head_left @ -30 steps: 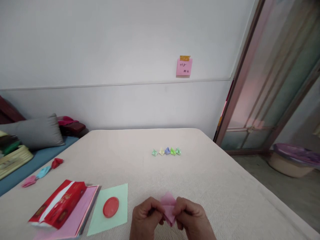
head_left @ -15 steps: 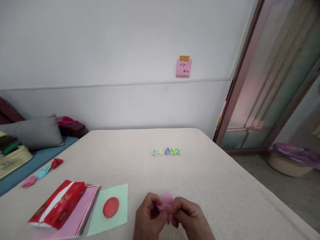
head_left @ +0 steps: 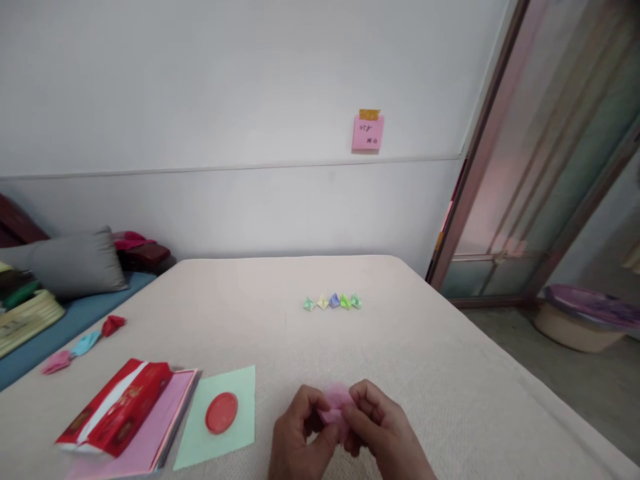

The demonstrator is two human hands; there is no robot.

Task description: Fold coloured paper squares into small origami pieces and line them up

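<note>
A small piece of folded pink paper is held between my two hands at the near middle of the table. My left hand pinches its left side with thumb and forefinger. On the right side, the thumb and fingers of my right hand are closed on the same paper. Fingers cover much of it, so the folds cannot be made out fully. To the left of my hands lies a light green sheet with a round red lid on it.
A red tissue pack rests on a stack of coloured paper at left. Several small folded paper pieces stand in a row farther back. Pink, blue and red folded pieces lie by the left edge. A white wall borders the far side.
My right hand has shifted its grip, its thumb now lying across the front of the pink paper and its forefinger higher. My left hand stays nearly in place.
</note>
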